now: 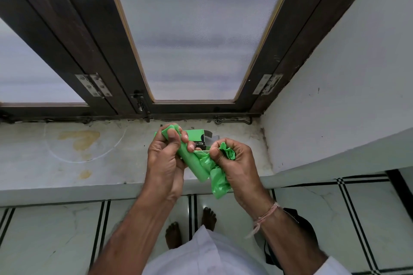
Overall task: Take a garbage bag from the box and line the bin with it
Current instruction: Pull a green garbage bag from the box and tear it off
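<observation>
Your white garment point(207, 252) fills the bottom edge. Your left hand point(165, 158) grips the green roll of garbage bags point(194, 164); your right hand point(234, 163) clenches 1 loose bag point(220, 182). The box point(197, 138) lies open on the stained sill point(78, 158), under the window point(196, 29). Tiled floor point(55, 230) below.

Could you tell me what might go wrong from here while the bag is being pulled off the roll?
The right hand grips the loose bag in a crumpled bunch, so it may tear unevenly. The left hand holds the roll over the ledge edge; a slip could drop it to the floor.
</observation>
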A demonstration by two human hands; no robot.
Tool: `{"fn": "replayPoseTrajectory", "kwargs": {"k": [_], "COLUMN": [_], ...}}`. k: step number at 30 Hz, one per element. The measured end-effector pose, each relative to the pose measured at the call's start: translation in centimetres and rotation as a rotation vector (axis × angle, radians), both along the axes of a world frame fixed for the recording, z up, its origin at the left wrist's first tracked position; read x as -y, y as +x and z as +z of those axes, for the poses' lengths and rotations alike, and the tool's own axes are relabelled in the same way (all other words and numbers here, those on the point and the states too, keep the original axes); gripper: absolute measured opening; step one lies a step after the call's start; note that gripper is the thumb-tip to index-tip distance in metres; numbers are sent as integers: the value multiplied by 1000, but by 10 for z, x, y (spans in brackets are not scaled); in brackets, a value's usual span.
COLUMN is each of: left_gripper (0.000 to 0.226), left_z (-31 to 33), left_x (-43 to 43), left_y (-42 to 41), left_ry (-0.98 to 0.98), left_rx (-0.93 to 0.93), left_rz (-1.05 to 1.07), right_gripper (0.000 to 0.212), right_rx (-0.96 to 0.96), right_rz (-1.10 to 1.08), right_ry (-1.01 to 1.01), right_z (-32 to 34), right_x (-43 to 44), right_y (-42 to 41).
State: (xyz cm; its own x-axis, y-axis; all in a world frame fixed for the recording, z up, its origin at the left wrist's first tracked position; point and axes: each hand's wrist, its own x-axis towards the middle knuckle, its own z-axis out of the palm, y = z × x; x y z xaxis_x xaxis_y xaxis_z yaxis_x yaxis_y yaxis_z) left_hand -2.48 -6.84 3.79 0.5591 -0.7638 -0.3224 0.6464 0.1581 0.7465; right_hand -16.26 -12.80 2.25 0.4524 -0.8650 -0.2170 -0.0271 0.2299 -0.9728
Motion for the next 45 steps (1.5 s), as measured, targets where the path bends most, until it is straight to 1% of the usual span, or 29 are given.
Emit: {"fn": "replayPoseTrajectory", "kwargs": {"k": [4, 6, 7, 11, 13, 15, 17, 19, 20, 22, 23, 24, 25, 27, 29, 30, 32, 34, 35, 36, 38, 41, 42, 43, 45], "left_gripper": [11, 10, 9, 10, 12, 10, 8, 8, 13, 29, 31, 30, 27, 24, 21, 18, 13, 11, 11, 12, 13, 10, 12, 18, 30], "left_z": [-7, -8, -8, -8, -8, -5, -2, -2, -2, -9, -14, -19, -23, -28, -27, -26, -24, -23, -22, -21, -21, -22, -24, -26, -33], "left_x": [-1, 0, 0, 5, 5, 3, 2, 1, -1, -10, -15, -18, -20, -14, -5, -2, 2, 4, 6, 8, 10, 9, 8, 7, 2], "left_y": [1, 0, -1, -5, -5, -8, -13, -10, -3, 21, 31, 37, 38, 28, 17, 15, 17, 16, 14, 11, 7, 11, 13, 15, 17], "left_ry": [-3, -4, -8, -24, -33, -39, -44, -17, 19, 92, 109, 116, 124, 121, 85, 59, 21, 16, 25, 38, 55, 104, 131, 165, 249], "left_rx": [-73, -96, -107, -142, -155, -153, -143, -92, -59, -11, -3, -1, -8, -64, -121, -143, -169, -187, -196, -206, -217, -200, -158, -93, 105], "left_rz": [27, 30, 29, 23, 22, 6, -34, -76, -74, -11, 28, 53, 62, 63, 45, 40, 45, 53, 58, 65, 90, 61, 13, -43, -124], "right_gripper": [11, 13, 14, 15, 15, 15, 19, 19, 19, 26, 28, 26, 21, 14, 17, 21, 32, 50, 58, 60, 49, 31, 28, 25, 20], "right_rx": [-4, 8, 42, 324, 424, 442, 407, 281, 182, 21, 6, 18, 26, -30, -94, -131, -266, -363, -361, -344, -306, -196, -145, -98, -37], "right_rz": [-128, -159, -165, -134, -126, -111, -62, -38, -64, -199, -246, -252, -222, -116, -18, 33, 184, 339, 366, 350, 245, 104, 73, 50, 13], "right_ry": [-13, 4, 54, 342, 405, 418, 402, 352, 329, 305, 289, 274, 248, 125, 24, -21, -125, -194, -224, -258, -294, -219, -168, -118, -47], "right_z": [-3, -5, -5, -2, -2, -4, -5, -5, -4, -3, -1, 1, 4, 6, 8, 8, 3, -2, -3, -5, -8, -9, -8, -6, -4], "right_x": [-7, -10, -10, -13, -12, -11, -11, -12, -9, 10, 22, 31, 35, 35, 24, 19, 11, 1, -4, -8, -11, -8, -6, -4, 0], "right_y": [0, 0, 1, 10, 11, 13, 16, 15, 9, -12, -23, -30, -32, -23, -11, -8, -9, -8, -6, -3, 1, 1, -1, -3, -12]}}
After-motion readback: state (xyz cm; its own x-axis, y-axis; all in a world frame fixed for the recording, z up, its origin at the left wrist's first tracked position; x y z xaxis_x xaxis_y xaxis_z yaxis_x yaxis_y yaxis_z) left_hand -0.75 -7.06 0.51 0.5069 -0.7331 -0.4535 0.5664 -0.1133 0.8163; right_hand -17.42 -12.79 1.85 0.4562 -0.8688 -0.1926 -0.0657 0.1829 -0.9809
